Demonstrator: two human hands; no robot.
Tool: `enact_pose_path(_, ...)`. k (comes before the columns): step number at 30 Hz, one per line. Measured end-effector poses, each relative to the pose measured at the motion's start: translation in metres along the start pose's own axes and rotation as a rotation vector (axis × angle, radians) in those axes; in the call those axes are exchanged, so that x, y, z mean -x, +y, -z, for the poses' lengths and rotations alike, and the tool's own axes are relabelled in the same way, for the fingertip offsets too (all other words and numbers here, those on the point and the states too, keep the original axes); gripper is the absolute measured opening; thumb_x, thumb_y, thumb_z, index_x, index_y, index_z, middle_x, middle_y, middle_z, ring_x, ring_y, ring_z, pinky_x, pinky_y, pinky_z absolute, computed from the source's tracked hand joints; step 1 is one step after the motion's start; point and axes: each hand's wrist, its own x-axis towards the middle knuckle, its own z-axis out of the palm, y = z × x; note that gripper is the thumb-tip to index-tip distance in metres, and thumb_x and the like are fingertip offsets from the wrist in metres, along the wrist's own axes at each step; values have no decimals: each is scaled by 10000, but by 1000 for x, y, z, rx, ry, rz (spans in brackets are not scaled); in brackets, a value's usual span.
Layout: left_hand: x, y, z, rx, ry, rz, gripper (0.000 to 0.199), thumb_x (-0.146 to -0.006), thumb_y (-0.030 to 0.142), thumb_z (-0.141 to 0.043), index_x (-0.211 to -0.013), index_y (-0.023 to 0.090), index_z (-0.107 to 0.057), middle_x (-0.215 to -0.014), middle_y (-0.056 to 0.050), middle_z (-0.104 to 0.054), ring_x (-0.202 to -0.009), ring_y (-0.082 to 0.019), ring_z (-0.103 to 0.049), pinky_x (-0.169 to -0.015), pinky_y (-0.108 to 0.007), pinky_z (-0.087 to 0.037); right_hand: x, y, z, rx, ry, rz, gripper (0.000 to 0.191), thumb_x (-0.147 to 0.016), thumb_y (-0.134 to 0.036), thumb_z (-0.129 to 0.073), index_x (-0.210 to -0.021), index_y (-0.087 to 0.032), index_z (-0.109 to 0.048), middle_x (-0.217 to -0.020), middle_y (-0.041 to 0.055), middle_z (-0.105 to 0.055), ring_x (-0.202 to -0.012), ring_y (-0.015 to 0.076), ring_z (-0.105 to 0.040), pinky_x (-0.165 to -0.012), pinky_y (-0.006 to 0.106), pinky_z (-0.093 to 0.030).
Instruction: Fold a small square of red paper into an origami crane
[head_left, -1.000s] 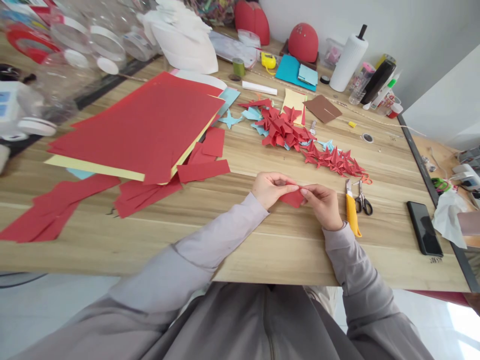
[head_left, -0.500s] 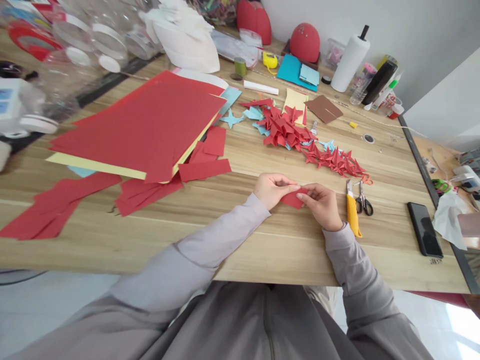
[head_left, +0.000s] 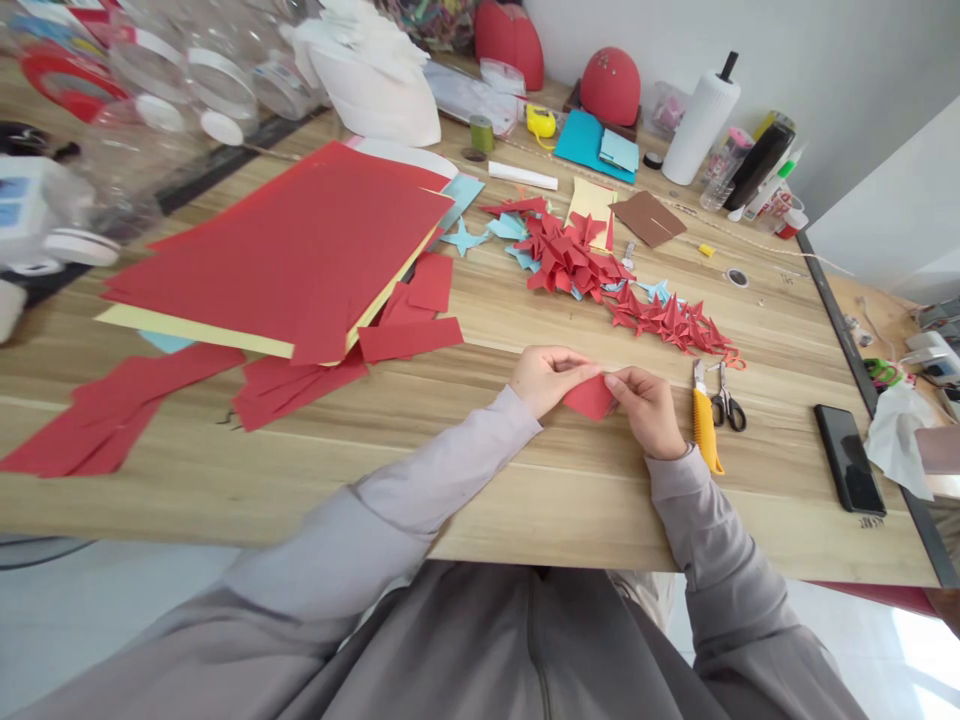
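The person's left hand (head_left: pixel 544 382) is pinching a small, flat piece of red paper (head_left: pixel 587 399) near its left edge, while the right hand (head_left: pixel 646 408) is gripping its right edge between thumb and fingers. The piece is showing no star points, so its shaping is apparently at an early stage; whether it is touching the pale wooden table (head_left: pixel 420 480) cannot be told. Beyond the hands, a row of pointed red paper stars (head_left: pixel 667 322) and a heap of folded red paper shapes (head_left: pixel 570 258) are lying together, seemingly completed work. To the right, black-handled metal scissors (head_left: pixel 728 408) are lying unheld. To the left, long red paper strips (head_left: pixel 112 420) are lying flat, apparently unworked, near a stack of large red sheets (head_left: pixel 277 250).
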Motion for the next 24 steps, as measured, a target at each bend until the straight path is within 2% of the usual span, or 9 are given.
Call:
enact_pose_path(2,0,0,-1,10,-31,15,298,-556,376,-738,-697,117,-701,-649,-51,-687,-572,-128,-582,-563,-239,-454,0,1,1,31,2,6,291,-741,-449,-597,-672,-167,-575,-530,-27,-551,-479,99,-525,-478,225,-462)
enact_pose_path(8,0,1,0,-1,-58,35,254,-586,360,-719,-645,116,-686,-593,-35,-674,-516,-109,-556,-522,-229,-439,2,1,-2,80,17,23,316,-773,-461,-550,-637,-177,-530,-521,-35,-514,-475,95,-502,-459,216,-434)
enact_pose_path(14,2,1,-1,-41,-62,-5,234,-601,342,-709,-651,114,-695,-622,-52,-687,-549,-126,-582,-539,-240,-454,1,2,-3,75,-26,-2,276,-675,-412,-672,-764,-168,-576,-607,-17,-595,-513,98,-528,-477,216,-425)
enact_pose_path(19,2,1,-3,88,-58,72,323,-527,318,-757,-762,106,-693,-697,-67,-702,-625,-150,-624,-622,-276,-499,0,1,-2,37,73,-9,288,-685,-436,-653,-717,-167,-556,-569,-18,-587,-473,90,-501,-454,214,-398)
enact_pose_path(21,1,1,-2,107,-88,106,331,-482,275,-778,-750,105,-685,-650,-49,-690,-586,-138,-612,-602,-272,-499,0,0,-1,28,94,-1,296,-682,-447,-653,-708,-171,-549,-556,-23,-576,-468,91,-490,-450,215,-389)
enact_pose_path(24,1,2,-1,56,-109,100,242,-472,233,-776,-646,110,-661,-532,-7,-637,-500,-106,-562,-535,-242,-470,0,-1,-1,48,61,17,304,-689,-461,-643,-672,-175,-542,-537,-30,-545,-469,90,-466,-453,220,-373)
